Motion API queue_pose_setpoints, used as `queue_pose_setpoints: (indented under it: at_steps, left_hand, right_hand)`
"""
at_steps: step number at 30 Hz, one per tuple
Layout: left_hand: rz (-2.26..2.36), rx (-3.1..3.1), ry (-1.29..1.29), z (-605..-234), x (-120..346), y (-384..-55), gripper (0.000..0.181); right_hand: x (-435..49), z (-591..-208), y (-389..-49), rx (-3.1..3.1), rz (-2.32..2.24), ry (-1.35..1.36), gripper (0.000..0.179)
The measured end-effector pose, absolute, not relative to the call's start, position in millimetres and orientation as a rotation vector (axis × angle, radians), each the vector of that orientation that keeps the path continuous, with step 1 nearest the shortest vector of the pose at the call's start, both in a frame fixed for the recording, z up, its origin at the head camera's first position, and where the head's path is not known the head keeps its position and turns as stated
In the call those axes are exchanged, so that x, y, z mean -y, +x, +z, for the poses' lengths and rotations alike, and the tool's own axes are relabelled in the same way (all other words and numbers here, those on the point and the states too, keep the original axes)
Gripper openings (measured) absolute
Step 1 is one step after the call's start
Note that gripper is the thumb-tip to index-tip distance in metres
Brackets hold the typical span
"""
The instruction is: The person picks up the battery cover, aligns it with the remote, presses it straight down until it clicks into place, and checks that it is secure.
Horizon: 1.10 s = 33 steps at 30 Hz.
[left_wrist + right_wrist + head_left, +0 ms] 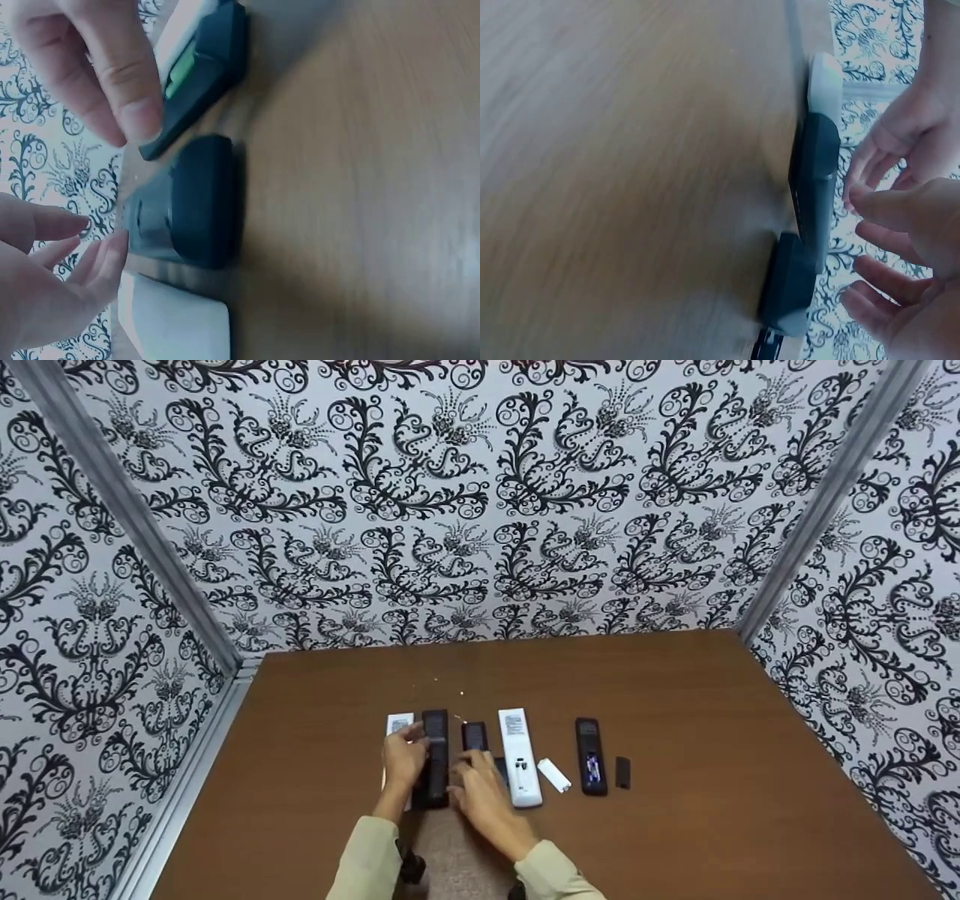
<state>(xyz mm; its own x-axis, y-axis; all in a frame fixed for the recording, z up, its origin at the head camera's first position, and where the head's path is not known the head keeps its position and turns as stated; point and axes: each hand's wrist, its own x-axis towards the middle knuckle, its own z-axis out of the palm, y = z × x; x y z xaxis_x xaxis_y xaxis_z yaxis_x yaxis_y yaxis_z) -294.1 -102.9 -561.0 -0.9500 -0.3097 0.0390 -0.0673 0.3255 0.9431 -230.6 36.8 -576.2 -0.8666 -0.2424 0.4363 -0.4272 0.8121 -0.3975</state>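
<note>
A black remote control [436,780] lies face down among several remotes, its back cover in place. Beside its upper left edge is my left hand [403,757], fingers loosely bent and holding nothing. A white remote control [180,322] lies to its left, partly hidden by this hand in the head view. My right hand [484,795] hovers over a smaller black remote control [474,733], fingers spread and slightly curled with nothing in them. Something green [180,73] shows in the smaller remote's side in the left wrist view. Both hands are above the remotes in the right wrist view.
Further right lies a white remote [517,750] with its battery compartment uncovered, a white battery cover [554,775] beside it. Then comes a black remote [590,750] with batteries showing and a black cover [622,772]. Patterned walls stand behind the brown table [690,720].
</note>
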Motion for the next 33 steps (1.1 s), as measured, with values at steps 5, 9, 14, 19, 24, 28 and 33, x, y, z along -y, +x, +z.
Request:
queue_pose_setpoints:
  at_steps: [5,9,14,19,24,28,33]
  left_hand:
    - [-1.772,2.391,0.339,-558.9,93.4,-293.8,0.031]
    - [-1.644,2.519,0.289,-557.6,82.0,-293.8,0.028]
    - [-1.453,2.658,0.213,-552.2,64.8,-292.8,0.029]
    - [-1.391,2.694,0.21,-546.7,49.8,-293.6,0.029]
    - [-1.326,2.748,0.204,-549.4,41.1,-295.3,0.033]
    - [-1.294,2.763,0.217,-555.0,38.1,-295.0,0.031]
    - [-1.261,2.766,0.258,-558.2,33.5,-293.7,0.026]
  right_hand:
    - [-49.1,-578.4,-230.6,2.543,0.665,0.47,0.016]
    - [-58.6,-579.3,-229.9,2.495,0.637,0.439,0.019]
    - [-70.9,-580.2,-230.6,2.506,0.54,0.384,0.021]
    - [-80.7,-580.6,-230.2,2.589,0.518,0.332,0.021]
    - [-86.4,-583.9,-229.1,2.637,0.471,0.295,0.021]
    - [-88.2,-585.8,-228.1,2.658,0.402,0.288,0.018]
    - [-89.5,-588.6,-227.6,2.639,0.337,0.307,0.012]
